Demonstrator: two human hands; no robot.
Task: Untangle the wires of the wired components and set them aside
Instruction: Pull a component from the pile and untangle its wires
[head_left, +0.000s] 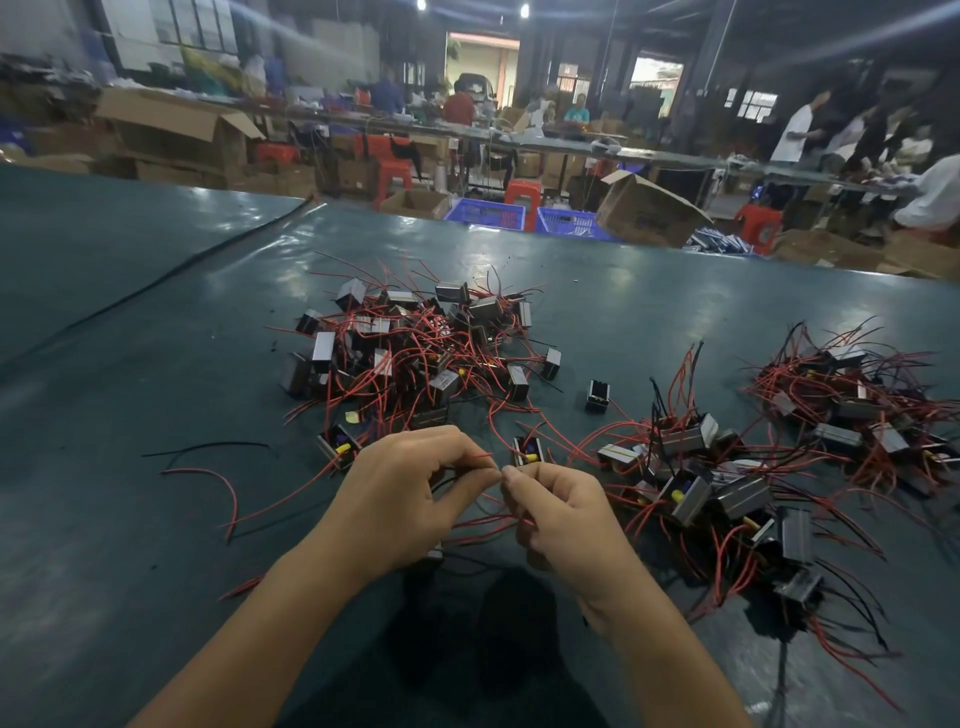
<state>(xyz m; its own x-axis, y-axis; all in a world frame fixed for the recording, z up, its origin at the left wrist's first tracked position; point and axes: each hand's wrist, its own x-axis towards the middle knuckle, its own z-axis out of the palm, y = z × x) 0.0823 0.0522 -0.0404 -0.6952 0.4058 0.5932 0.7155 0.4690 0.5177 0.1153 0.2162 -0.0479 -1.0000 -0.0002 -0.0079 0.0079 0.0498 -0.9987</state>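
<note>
A tangled heap of small black box components with red and black wires (415, 348) lies mid-table. Two looser groups of the same parts sit to the right, one nearby (696, 483) and one farther off (857, 410). Just in front of the heap, my left hand (400, 499) and my right hand (566, 514) meet fingertip to fingertip, each pinching thin red wire (480, 456). The wires run under my palms, and a component (434, 555) peeks out below my left hand. Another component with yellow and blue inside (527, 451) lies just beyond my right fingers.
The table is covered in a dark green mat (156, 415). Loose red and black wires (218, 478) lie to the left, and a single component (597, 396) sits alone between the piles. Beyond the far edge are cardboard boxes, blue crates (485, 213) and people at benches.
</note>
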